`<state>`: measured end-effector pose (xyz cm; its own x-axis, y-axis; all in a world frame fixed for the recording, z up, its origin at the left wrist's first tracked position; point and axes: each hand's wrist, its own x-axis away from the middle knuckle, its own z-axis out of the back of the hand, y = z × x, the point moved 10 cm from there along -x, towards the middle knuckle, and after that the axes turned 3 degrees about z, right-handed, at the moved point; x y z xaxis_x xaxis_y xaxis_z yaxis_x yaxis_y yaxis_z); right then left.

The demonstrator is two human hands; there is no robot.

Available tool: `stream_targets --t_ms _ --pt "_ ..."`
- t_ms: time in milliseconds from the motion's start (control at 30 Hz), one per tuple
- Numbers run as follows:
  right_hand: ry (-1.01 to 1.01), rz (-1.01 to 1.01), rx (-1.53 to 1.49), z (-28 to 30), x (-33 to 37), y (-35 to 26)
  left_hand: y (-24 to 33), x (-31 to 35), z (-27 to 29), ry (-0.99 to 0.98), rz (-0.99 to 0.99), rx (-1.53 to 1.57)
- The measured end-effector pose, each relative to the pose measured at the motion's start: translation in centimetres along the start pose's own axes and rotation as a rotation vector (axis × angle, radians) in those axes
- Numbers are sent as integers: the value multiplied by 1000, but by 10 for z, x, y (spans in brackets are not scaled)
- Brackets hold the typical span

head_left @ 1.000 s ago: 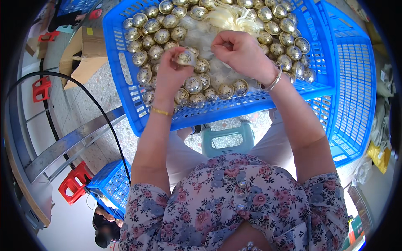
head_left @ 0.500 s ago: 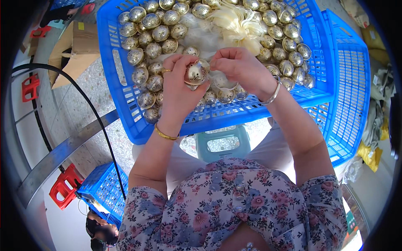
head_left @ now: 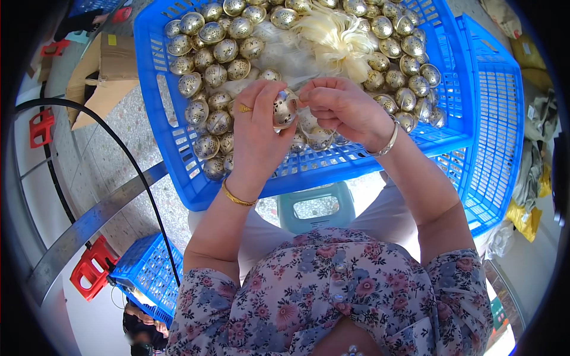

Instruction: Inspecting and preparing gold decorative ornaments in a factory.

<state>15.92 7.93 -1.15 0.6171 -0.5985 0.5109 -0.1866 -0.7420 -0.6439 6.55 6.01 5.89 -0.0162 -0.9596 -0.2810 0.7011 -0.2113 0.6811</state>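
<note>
My left hand [head_left: 259,121] is closed round a gold perforated metal ball [head_left: 285,109], held above the near side of a blue plastic crate [head_left: 285,185]. Close beside the ball's right edge, my right hand [head_left: 344,107] has thumb and forefinger pinched together; what is between those fingertips is too small to make out. Many similar gold balls [head_left: 225,51] fill the crate on both sides. Between them lie a bundle of pale cream strands [head_left: 338,44] and some whitish translucent plastic [head_left: 285,50].
A second blue crate [head_left: 496,118] leans at the right. Below the crate stands a teal plastic stool [head_left: 314,207]. To the left are an open cardboard box [head_left: 107,71], a black cable [head_left: 127,142], red stools [head_left: 92,267] and a blue basket [head_left: 148,270]. Another person [head_left: 142,332] shows at lower left.
My left hand has turned the ball, so its face now points toward my right hand. The right fingers have curled in more, staying at the ball's edge.
</note>
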Motion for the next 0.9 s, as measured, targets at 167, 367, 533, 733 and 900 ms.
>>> stream_targets --t_ms 167,367,533,733,900 --pt "34 4 0 3 0 0 3 0 0 4 -8 -9" --pt "12 1 33 4 -1 2 7 1 -4 -53 -31 -60" --pt "49 29 130 2 0 -4 8 1 -5 -68 -40 -83" --pt "37 59 221 4 -1 -5 13 1 -6 -62 -109 -164" --pt "74 47 248 6 1 -9 18 1 -9 -97 -150 -224"
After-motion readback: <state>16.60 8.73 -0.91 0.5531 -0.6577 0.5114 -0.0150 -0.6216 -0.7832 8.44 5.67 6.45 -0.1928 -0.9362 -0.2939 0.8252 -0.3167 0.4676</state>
